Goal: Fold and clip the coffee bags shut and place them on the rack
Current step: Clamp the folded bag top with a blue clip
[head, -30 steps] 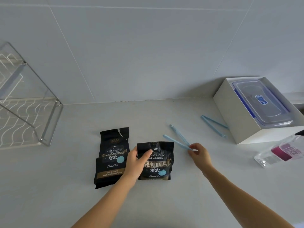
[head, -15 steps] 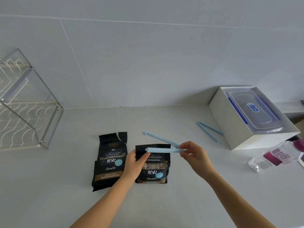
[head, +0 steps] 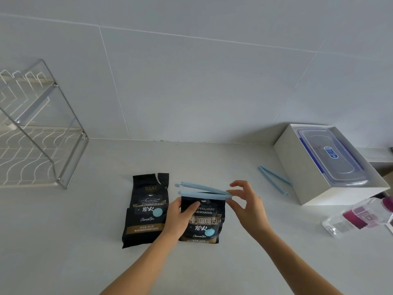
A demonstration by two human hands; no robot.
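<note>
Pale grey countertop [head: 63, 241] is stretching out under me, backed by a tiled wall, with the wire rack [head: 40, 145] waiting at the far left. I am pressing my left hand [head: 176, 218] flat on the folded coffee bag [head: 202, 220], thumb pinning its front so the fold is not springing open. My right hand [head: 246, 207] is pinching the hinge end of the blue clip [head: 202, 190], its two arms spread apart so they can slide over the folded top edge. I judge the clip is not yet snapped shut. Just beside it, the second bag [head: 146, 209] is lying unfolded with a torn top, and a spare clip [head: 274, 179] is lying near the white box [head: 314, 182].
</note>
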